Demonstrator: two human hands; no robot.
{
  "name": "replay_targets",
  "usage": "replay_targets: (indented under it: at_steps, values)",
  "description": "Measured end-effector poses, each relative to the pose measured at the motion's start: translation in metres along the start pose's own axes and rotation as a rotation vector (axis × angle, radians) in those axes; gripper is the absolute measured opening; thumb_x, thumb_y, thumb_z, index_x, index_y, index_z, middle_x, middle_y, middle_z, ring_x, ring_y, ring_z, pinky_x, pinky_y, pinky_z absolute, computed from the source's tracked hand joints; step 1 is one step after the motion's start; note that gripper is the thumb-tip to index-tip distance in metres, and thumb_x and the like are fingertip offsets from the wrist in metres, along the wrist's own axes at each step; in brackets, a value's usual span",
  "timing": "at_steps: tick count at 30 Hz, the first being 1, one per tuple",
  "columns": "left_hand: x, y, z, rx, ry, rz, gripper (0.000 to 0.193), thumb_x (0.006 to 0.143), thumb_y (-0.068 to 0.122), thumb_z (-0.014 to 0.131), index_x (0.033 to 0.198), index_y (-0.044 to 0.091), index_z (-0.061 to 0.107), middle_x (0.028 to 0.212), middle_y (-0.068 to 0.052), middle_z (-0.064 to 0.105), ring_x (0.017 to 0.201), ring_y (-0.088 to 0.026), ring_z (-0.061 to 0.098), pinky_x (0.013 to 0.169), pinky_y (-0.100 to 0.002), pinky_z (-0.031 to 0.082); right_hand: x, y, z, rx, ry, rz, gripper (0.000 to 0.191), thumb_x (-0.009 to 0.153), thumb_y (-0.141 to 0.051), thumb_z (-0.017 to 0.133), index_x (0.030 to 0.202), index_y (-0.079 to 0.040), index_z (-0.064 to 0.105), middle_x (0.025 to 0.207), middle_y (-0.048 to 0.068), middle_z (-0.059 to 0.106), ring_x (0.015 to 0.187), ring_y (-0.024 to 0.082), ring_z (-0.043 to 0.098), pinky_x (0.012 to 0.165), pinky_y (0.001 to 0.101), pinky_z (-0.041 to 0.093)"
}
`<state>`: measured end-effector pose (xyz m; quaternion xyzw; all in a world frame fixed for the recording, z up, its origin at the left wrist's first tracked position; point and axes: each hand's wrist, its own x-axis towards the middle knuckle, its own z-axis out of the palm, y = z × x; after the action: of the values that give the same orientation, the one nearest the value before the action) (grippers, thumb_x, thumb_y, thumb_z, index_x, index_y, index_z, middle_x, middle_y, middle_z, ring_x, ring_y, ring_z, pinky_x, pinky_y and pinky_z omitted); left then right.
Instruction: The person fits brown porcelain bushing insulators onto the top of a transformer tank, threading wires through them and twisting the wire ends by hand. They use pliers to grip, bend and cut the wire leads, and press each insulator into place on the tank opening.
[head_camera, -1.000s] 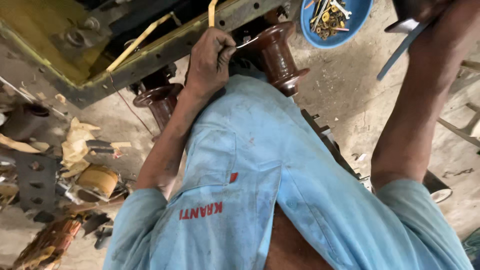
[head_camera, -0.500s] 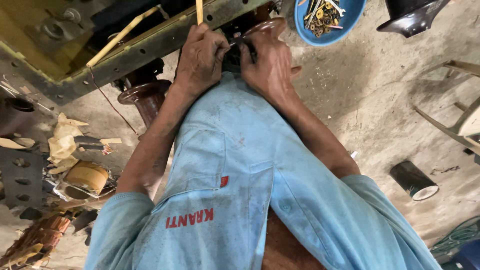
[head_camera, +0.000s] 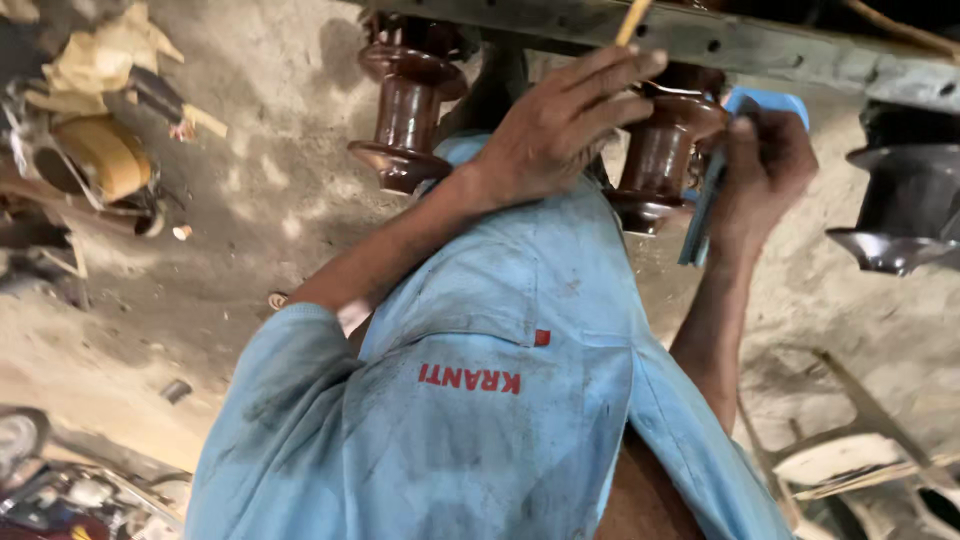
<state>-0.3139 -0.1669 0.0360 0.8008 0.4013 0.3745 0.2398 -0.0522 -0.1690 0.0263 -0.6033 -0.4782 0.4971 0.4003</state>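
Beside the brown insulator (head_camera: 662, 160), right hand (head_camera: 762, 175) clenched around blue tool (head_camera: 703, 205), left hand (head_camera: 560, 130) spread open against it.

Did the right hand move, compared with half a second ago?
Yes. The right hand covered the brown insulator before; now it is to the picture's right of it, gripping a blue tool.

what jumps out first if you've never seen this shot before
The eye lands on the two hands raised at the top centre: the left hand spread against a glossy brown ribbed insulator under a grey metal beam, the right hand gripping a blue tool beside it. A second brown insulator hangs to the left. Below, the light blue shirt fills the lower middle of the frame.
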Motion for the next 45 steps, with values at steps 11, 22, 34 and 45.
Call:
replay_targets:
  at_steps: [11,22,34,45]
  values:
    - [-0.09,-0.007,-0.171,0.569,0.014,-0.177,0.04,0.077,0.0,0.077,0.116,0.012,0.074,0.119,-0.012,0.07,0.115,-0.03,0.064,0.094,-0.041,0.052,-0.033,-0.027,0.08,0.315,-0.381,0.38,0.012,0.108,-0.012,0.059,0.108,0.0,0.061,0.083,0.008,0.065,0.071,0.014,0.064,0.064,0.0288,0.055]
    - [-0.074,-0.154,-0.156,-0.018,-0.311,0.231,0.026,0.088,0.016,0.084,0.11,0.009,0.073,0.11,-0.007,0.066,0.114,-0.025,0.063,0.108,-0.041,0.049,-0.079,-0.045,0.21,0.435,-0.035,0.525,0.018,0.107,-0.02,0.057,0.101,-0.003,0.058,0.076,0.007,0.063,0.065,0.014,0.061,0.063,0.0271,0.052]
    - [-0.056,-0.161,-0.111,-0.335,-0.172,0.168,0.018,0.108,0.014,0.072,0.098,0.001,0.064,0.092,-0.011,0.066,0.089,-0.031,0.065,0.078,-0.042,0.05,-0.075,-0.035,0.288,0.702,0.175,0.343,0.017,0.104,-0.017,0.058,0.106,0.0,0.06,0.078,0.008,0.065,0.057,0.017,0.061,0.053,0.0284,0.05]
    - [-0.034,-0.136,-0.122,-0.288,-0.288,0.051,0.021,0.106,0.02,0.07,0.093,0.004,0.065,0.087,-0.009,0.066,0.087,-0.031,0.065,0.081,-0.044,0.042,-0.067,-0.026,0.322,1.01,0.376,0.227,0.02,0.106,-0.018,0.059,0.106,0.001,0.06,0.075,0.007,0.061,0.056,0.016,0.055,0.052,0.0297,0.046]
